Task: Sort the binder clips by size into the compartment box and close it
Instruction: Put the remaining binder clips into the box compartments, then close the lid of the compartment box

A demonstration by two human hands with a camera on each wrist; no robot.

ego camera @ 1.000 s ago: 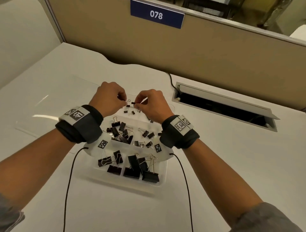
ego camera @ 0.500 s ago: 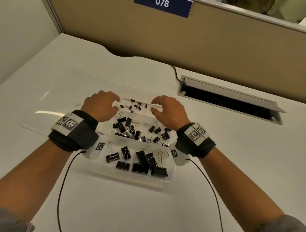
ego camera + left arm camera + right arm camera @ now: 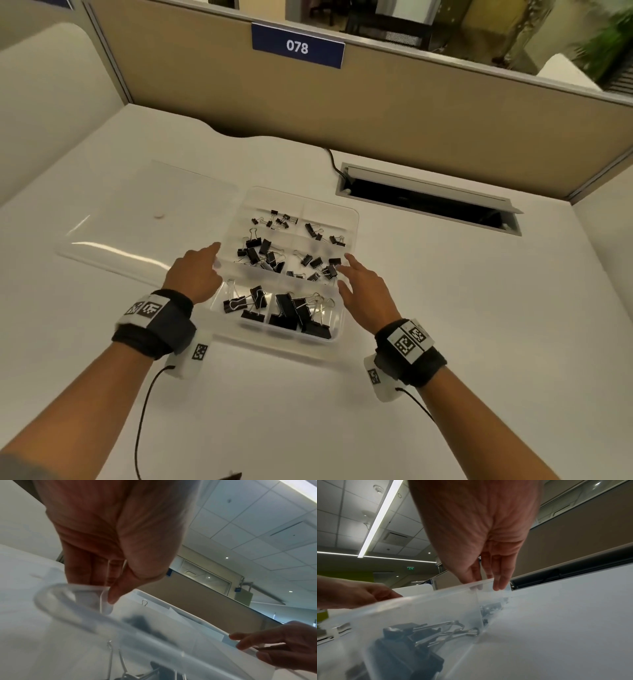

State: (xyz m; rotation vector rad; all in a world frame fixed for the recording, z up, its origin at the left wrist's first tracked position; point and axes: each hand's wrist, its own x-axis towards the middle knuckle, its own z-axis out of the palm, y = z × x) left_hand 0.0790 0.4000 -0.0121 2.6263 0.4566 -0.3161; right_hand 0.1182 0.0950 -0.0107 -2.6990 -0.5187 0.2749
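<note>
A clear compartment box (image 3: 267, 339) sits open on the white desk, its lid (image 3: 147, 219) lying flat to the left. Black binder clips fill it: small ones (image 3: 277, 219) in the far row, medium ones (image 3: 260, 253) in the middle, large ones (image 3: 291, 311) nearest me. My left hand (image 3: 200, 270) is at the box's left edge, and in the left wrist view its thumb (image 3: 118, 588) touches the rim (image 3: 82, 615). My right hand (image 3: 363, 291) is at the right edge with straight fingers (image 3: 501, 580) on the wall (image 3: 419, 608). Neither hand holds a clip.
A cable slot with a raised flap (image 3: 428, 202) is cut into the desk behind and right of the box. A tan partition carrying a blue 078 sign (image 3: 298, 46) closes off the back. Thin black cables hang from both wrist bands.
A second ago both hands pinched a small clip over the far row. They have let go, drawn back and spread to the box's left and right edges.
</note>
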